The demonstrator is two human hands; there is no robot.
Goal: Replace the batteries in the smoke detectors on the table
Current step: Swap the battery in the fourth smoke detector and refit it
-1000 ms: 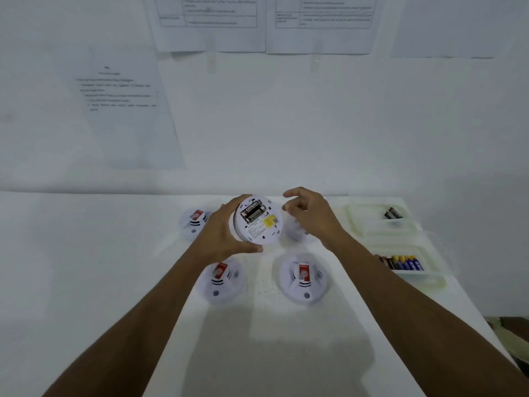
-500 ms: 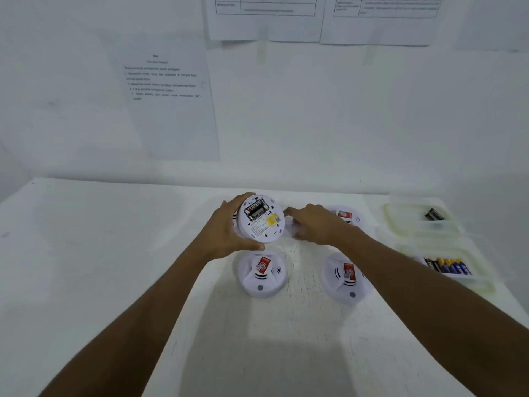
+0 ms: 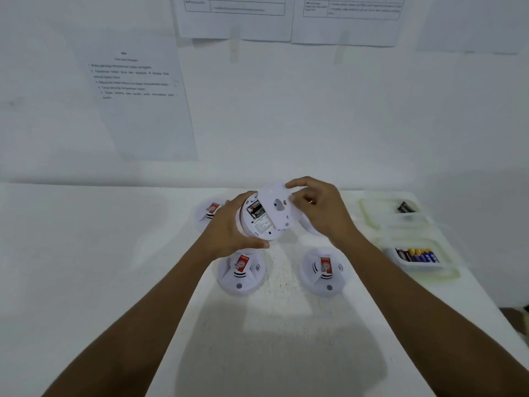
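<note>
Both hands [image 3: 229, 224] [image 3: 320, 207] hold one raised smoke detector [image 3: 259, 222].

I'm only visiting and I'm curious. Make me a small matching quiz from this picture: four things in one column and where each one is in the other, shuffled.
Things
1. white cover plate
2. upturned smoke detector
3. blue and yellow batteries
4. dark batteries

Places
A. in the far tray at the right of the table
B. held in the left hand
C. in the near tray at the right of the table
D. pinched by the right hand

Pairs: 1-D, 2-B, 3-C, 4-A
</note>
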